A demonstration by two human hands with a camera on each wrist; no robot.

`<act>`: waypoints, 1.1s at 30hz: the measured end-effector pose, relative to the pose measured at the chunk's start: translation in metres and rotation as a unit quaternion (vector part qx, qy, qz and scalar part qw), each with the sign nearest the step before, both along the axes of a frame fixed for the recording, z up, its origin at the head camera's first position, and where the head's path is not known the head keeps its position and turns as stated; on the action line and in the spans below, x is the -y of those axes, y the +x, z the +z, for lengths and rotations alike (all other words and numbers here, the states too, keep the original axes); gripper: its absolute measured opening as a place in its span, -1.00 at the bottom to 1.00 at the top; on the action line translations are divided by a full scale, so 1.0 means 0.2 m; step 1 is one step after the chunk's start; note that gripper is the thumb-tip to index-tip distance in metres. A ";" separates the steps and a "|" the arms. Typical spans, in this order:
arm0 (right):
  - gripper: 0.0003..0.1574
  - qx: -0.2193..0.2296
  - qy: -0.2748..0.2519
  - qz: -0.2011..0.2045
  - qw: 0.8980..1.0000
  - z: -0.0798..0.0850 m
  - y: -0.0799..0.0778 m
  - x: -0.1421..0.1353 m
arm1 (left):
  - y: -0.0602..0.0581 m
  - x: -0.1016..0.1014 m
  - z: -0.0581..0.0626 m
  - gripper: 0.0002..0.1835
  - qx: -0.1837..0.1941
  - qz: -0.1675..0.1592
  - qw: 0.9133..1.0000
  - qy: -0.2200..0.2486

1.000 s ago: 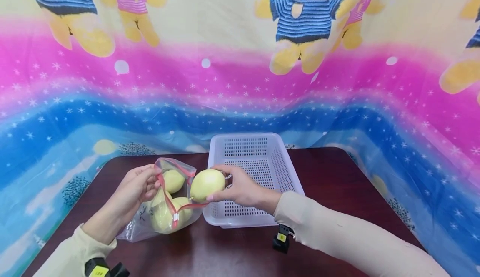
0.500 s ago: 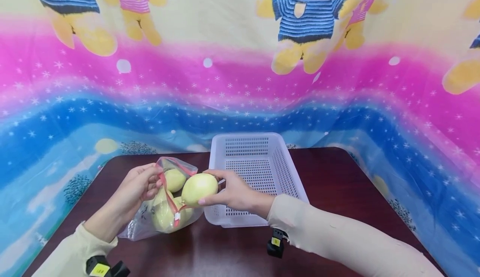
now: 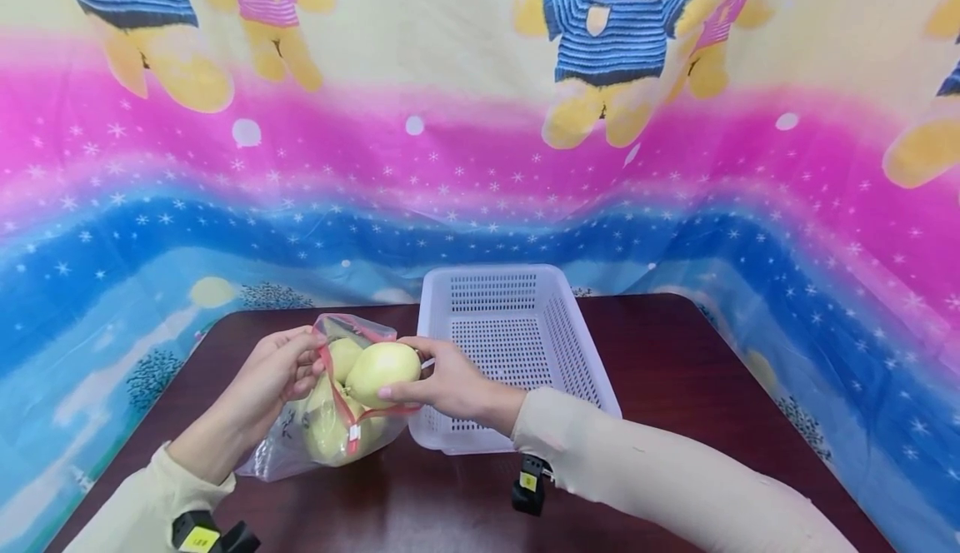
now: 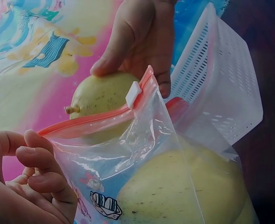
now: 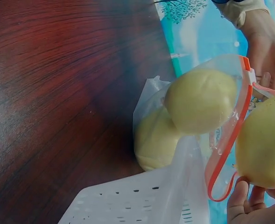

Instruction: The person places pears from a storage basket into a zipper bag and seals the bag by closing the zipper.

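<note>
A yellow-green pear (image 3: pixel 384 374) is gripped between the thumb and fingers of my right hand (image 3: pixel 459 385), at the mouth of a clear slider bag (image 3: pixel 262 458). My left hand (image 3: pixel 273 370) pinches the bag's red-edged rim on its left side and the mouth gapes. Seen from the left wrist, the held pear (image 4: pixel 100 95) has its stem pointing left, its lower part behind the red zip strip. A white slider (image 4: pixel 133 94) sits on that strip. Several more pears (image 5: pixel 200 100) lie inside the bag, partly overlapped by the held one.
A white perforated plastic basket (image 3: pixel 592 353) stands on the dark red table (image 3: pixel 660 370), just right of the bag. A printed cloth with bears (image 3: pixel 465 161) hangs behind the table. A small black camera (image 3: pixel 528 486) is strapped to the right wrist.
My right hand has carried the pear leftward, from the bag's right edge to over its mouth. The left hand keeps its pinch on the rim in nearly the same place.
</note>
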State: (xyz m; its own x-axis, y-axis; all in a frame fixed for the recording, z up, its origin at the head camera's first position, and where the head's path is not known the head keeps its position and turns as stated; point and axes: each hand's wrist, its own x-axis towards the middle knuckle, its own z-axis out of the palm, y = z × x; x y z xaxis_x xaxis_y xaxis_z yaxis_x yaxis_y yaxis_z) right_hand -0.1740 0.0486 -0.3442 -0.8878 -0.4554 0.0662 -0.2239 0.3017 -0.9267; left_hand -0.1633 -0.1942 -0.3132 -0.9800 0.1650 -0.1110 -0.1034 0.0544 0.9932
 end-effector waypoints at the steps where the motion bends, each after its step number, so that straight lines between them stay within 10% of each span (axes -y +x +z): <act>1: -0.30 0.001 0.001 -0.004 1.000 0.00 0.00 0.01 | 0.00 0.00 0.00 -0.70 0.000 0.000 1.000 -0.001; 22: -0.26 0.013 0.046 -0.079 0.996 0.01 0.00 0.11 | 0.00 -0.02 -0.02 -0.69 -0.022 0.000 1.000 -0.021; 33: -0.55 0.030 0.070 -0.100 0.992 0.04 0.00 0.15 | 0.00 -0.02 -0.02 -0.68 -0.028 -0.005 0.999 -0.027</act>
State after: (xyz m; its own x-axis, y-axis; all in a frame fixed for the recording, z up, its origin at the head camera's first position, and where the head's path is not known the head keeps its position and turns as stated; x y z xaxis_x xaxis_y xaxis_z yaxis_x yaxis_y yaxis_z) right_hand -0.1745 0.0189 -0.3361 -0.9617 -0.2711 -0.0410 -0.0926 0.4620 -0.8820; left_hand -0.1632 -0.1904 -0.3163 -0.9831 0.1708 -0.0652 -0.0470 0.1086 0.9930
